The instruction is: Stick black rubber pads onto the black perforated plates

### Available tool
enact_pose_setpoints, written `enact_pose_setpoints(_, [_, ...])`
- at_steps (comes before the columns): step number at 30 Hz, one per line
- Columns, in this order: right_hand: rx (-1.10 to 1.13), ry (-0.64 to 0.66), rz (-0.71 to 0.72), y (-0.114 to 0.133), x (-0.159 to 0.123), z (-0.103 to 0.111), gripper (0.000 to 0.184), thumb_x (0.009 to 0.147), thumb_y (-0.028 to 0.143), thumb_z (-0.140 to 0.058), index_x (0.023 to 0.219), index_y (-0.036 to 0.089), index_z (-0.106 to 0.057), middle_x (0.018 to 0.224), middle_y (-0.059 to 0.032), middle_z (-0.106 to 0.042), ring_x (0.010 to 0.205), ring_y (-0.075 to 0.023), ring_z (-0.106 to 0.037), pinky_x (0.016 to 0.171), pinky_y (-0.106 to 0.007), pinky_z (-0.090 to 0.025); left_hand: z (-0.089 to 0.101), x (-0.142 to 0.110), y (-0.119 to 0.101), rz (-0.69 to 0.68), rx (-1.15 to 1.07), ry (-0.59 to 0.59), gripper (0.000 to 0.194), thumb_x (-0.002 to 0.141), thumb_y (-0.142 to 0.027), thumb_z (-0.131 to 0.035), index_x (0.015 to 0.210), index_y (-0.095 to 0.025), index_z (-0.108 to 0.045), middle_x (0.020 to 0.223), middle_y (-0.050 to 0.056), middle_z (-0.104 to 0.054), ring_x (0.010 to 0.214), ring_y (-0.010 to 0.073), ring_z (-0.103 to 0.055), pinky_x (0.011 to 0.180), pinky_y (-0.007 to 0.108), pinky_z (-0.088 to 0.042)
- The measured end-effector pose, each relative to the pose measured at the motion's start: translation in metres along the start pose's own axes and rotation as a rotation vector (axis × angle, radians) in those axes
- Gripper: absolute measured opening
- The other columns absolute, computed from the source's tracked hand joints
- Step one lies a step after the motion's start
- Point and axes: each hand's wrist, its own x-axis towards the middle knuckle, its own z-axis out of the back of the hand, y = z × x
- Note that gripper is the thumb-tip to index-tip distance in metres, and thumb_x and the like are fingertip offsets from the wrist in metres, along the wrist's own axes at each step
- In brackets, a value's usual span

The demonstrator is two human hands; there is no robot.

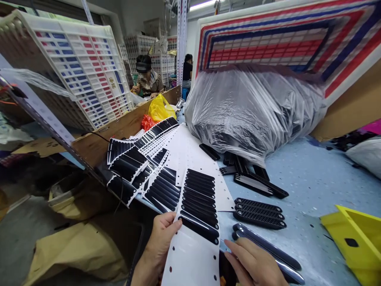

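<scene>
My left hand [159, 238] grips the left edge of a white backing sheet [193, 254], thumb on top. Long black rounded strips, apparently stickers [198, 190], lie in a row on the sheet's upper half. My right hand [253, 260] is beside the sheet's right edge, thumb and fingers drawn together. A faint thin point shows at its fingertips; what it belongs to cannot be made out. Close to the right hand lie glossy dark long pieces [268, 246]. Beyond them sit several black pieces with a mesh pattern [258, 213], side by side.
More sticker sheets [127, 163] are piled at the left. A clear plastic bag [238, 107] bulges at the back, with black plastic pieces [256, 178] before it. A yellow bin [354, 234] stands right. White crates [86, 67] and a person [149, 79] are behind.
</scene>
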Motion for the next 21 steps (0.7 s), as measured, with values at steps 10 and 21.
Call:
enact_pose_setpoints(10, [0.196,-0.049,-0.332,-0.002,0.074,-0.053,0.037,0.094,0.048,-0.052,0.097,0.016,-0.069,0.062,-0.0011,-0.062,0.05,-0.0136,-0.057,0.048,-0.024,-0.047,-0.033,0.034,-0.021,-0.203,0.111,0.223,0.013,0.069,-0.025,-0.068,0.072,-0.013,-0.071,0.06,-0.001,-0.058,0.057,0.0104,-0.046,0.055,0.021,-0.036])
enact_pose_setpoints(21, [0.456,0.148,-0.625,-0.022,0.111,-0.025,0.057,0.09,0.061,-0.045,0.061,0.015,-0.062,0.052,-0.0008,-0.055,0.052,-0.0136,-0.053,0.05,-0.025,-0.042,-0.051,0.056,-0.033,-0.212,0.155,0.339,0.027,0.068,-0.041,-0.074,0.065,-0.014,-0.071,0.055,0.002,-0.055,0.056,0.0143,-0.047,0.059,0.025,-0.038])
